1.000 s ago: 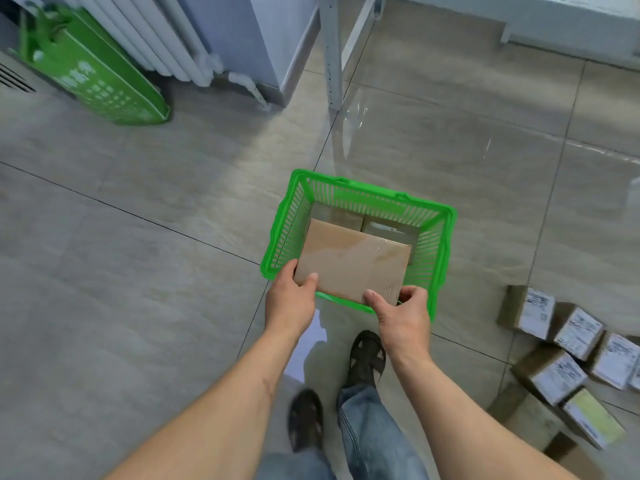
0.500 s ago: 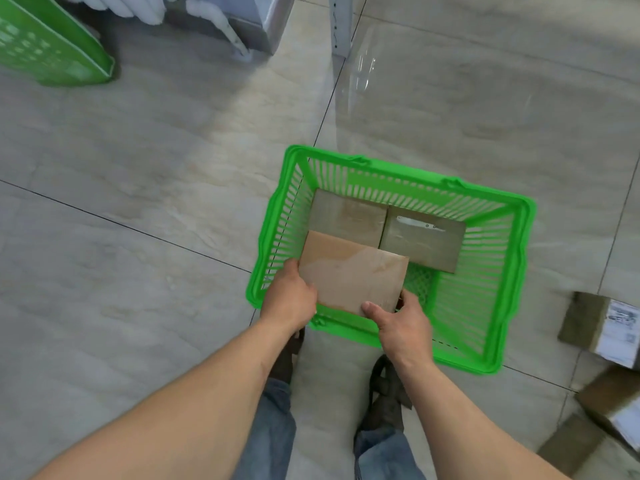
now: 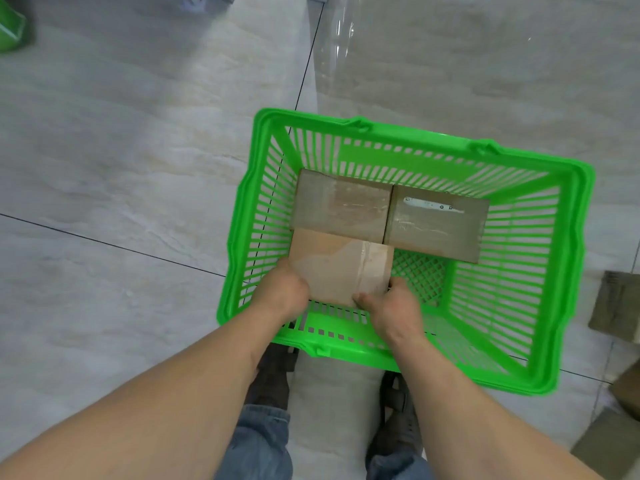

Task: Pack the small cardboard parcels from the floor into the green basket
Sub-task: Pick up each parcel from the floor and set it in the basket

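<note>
since half a second ago i've lowered the parcel [image 3: 341, 268] into the green basket [image 3: 575, 271], at its near-left corner against two packed parcels [image 3: 341, 206]. my left hand [image 3: 282, 294] and right hand [image 3: 393, 306] both grasp its near edge. it lies flat, long axis left-right. glossy grey tile floor [image 3: 121, 150].

Both hands, left [image 3: 282, 295] and right [image 3: 393, 308], grip parcel [image 3: 341, 268] inside green basket [image 3: 575, 271], beside two packed parcels [image 3: 388, 213].
</note>
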